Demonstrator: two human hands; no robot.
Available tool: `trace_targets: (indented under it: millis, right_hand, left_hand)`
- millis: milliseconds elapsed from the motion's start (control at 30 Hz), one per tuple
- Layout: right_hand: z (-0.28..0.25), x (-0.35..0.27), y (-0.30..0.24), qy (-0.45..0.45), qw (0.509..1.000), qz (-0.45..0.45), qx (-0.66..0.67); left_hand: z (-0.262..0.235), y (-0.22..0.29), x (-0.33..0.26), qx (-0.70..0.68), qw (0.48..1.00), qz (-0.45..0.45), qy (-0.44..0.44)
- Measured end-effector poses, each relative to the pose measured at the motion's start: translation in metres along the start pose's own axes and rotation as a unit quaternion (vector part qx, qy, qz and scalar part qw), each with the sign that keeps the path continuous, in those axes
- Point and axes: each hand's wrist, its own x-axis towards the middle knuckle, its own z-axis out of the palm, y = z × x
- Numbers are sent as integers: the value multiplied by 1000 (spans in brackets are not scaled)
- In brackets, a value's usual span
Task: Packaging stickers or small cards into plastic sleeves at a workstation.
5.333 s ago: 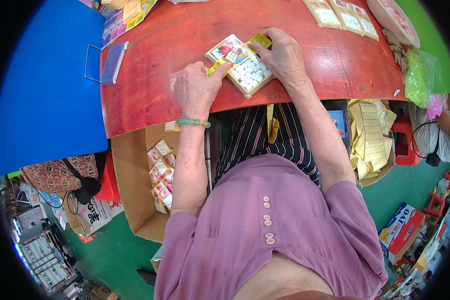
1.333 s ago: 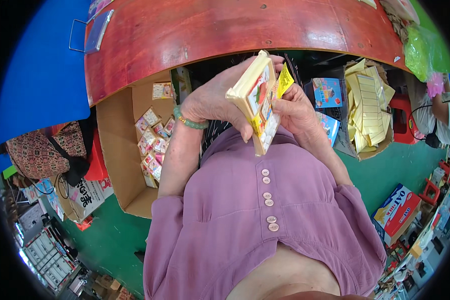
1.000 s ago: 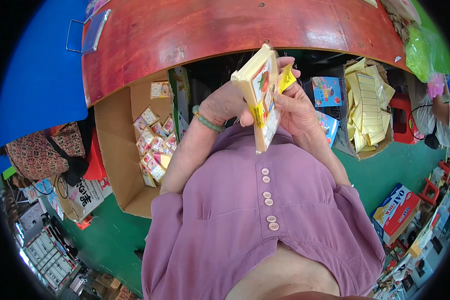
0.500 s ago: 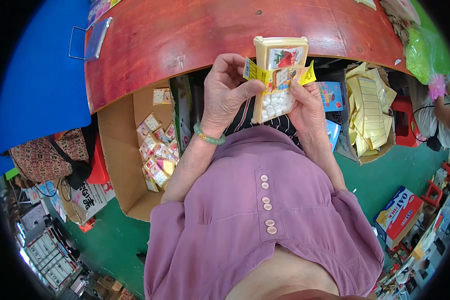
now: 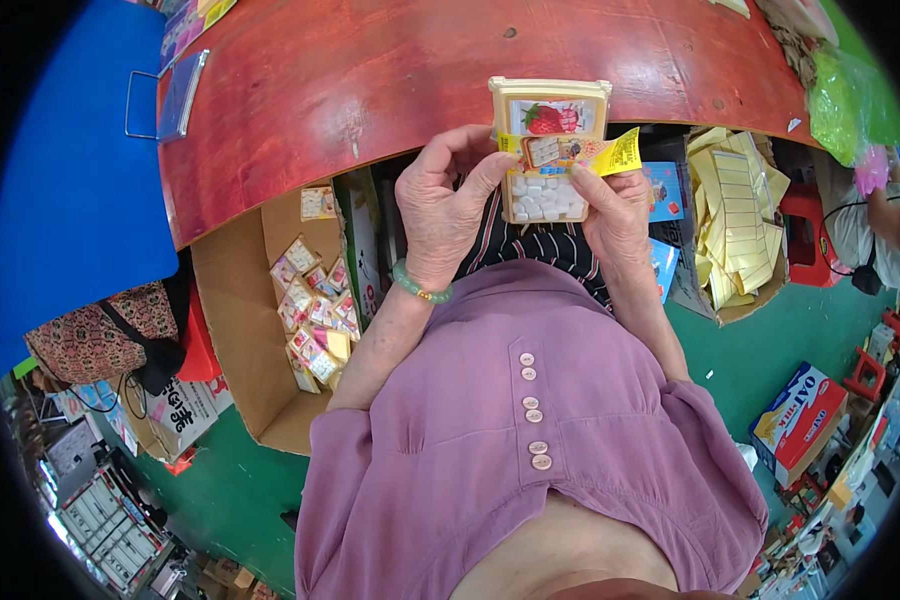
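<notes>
A cream plastic tray (image 5: pixel 555 94) stands upright before me, above my lap. White pillow-shaped pieces (image 5: pixel 547 200) fill its lower part, and a sachet with a strawberry picture (image 5: pixel 550 117) lies in its upper part. Across its middle runs a yellow printed paper band (image 5: pixel 610 155), whose right end sticks out loose past the tray's edge. My left hand (image 5: pixel 442 205) grips the tray's left edge, thumb on the band there and fingers partly hidden behind. My right hand (image 5: pixel 615 212) is closed on the right side, its thumb over the front at the band's lower edge.
Left of my lap, a cardboard box (image 5: pixel 232 330) holds several similar finished-looking packs (image 5: pixel 315 310). To the right, another box holds yellow paper strips (image 5: pixel 735 215). The red table (image 5: pixel 370 60) curves ahead, its near edge just beyond my hands. A red stool (image 5: pixel 812 235) stands at right.
The tray has turned to face me more squarely and shifted slightly left. The band's left end, which stuck out before, now lies against the tray under my left hand.
</notes>
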Motion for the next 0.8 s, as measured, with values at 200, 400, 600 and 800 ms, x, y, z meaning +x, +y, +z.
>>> trace_targets:
  millis: [200,400,600,800]
  right_hand:
    - [9,5,0,17,996,-3,-86]
    - [15,8,3,1,992,-20,-123]
    - [14,13,-4,-26,990,-20,-137]
    - [20,11,-16,-79,991,0,-110]
  left_hand:
    - [-1,0,1,34,999,-15,-2]
    - [-5,-11,1,-41,998,-55,0]
    - [-10,-15,1,-142,983,-111,-47]
    - [-19,-16,-4,-228,951,-153,-145]
